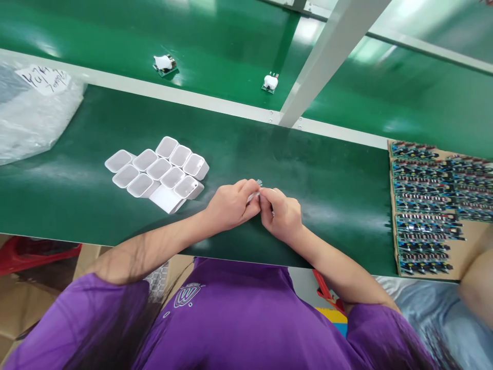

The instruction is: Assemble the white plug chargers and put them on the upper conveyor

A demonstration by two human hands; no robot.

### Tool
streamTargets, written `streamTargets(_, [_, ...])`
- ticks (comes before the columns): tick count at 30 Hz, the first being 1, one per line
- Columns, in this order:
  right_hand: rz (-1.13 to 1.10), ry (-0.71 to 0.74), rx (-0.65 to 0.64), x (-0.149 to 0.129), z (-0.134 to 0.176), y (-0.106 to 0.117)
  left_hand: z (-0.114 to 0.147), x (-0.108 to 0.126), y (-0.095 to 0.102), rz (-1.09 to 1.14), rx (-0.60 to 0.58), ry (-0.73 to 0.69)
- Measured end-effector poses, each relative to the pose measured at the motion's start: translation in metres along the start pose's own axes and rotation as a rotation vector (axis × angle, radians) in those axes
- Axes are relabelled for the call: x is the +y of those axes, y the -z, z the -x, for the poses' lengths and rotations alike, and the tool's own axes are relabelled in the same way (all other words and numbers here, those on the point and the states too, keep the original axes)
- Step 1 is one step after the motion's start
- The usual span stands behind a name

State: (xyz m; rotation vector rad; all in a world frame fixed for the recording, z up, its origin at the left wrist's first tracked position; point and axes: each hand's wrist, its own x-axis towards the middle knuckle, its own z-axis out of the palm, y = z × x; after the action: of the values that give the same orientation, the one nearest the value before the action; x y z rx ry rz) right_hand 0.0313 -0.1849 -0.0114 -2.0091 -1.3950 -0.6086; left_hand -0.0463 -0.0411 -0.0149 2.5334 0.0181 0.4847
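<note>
My left hand (234, 206) and my right hand (283, 213) meet above the green work surface (331, 180), fingertips touching in a pinch. Between them is something small and whitish, mostly covered by the fingers, so its kind cannot be made out. A bit of clear or silvery material pokes out just beyond the fingertips. To the left of my left hand stands a cluster of white plastic housings (158, 168), most with their open ends up. One housing (167, 199) at the near side lies on its side.
A cardboard tray (477, 241) packed with rows of circuit boards (423, 205) sits at the right. Two small boards with white blobs, one left (165, 65) and one right (270, 82), lie beyond the metal rail. A labelled plastic bag (34, 113) is far left; a slanted post (327, 56) rises ahead.
</note>
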Motion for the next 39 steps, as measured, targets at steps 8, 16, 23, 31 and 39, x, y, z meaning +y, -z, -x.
streamTargets(8, [-0.415, -0.402, -0.078, 0.002, -0.014, 0.012, -0.009, -0.001, 0.015, 0.598, -0.06, 0.199])
streamTargets(16, [-0.139, -0.638, -0.478, 0.072, -0.018, 0.019, -0.014, -0.005, 0.015, 1.176, -0.111, 0.461])
streamTargets(23, [-0.091, -0.328, -0.246, 0.053, -0.022, 0.016, -0.023, -0.004, 0.014, 1.339, 0.024, 0.649])
streamTargets(31, [-0.236, -0.005, -0.33, 0.032, -0.078, -0.01, -0.03, -0.008, 0.006, 1.364, 0.197, 0.788])
streamTargets(39, [0.215, -0.36, -0.614, 0.14, -0.21, -0.101, -0.029, -0.01, 0.02, 1.154, 0.108, 0.592])
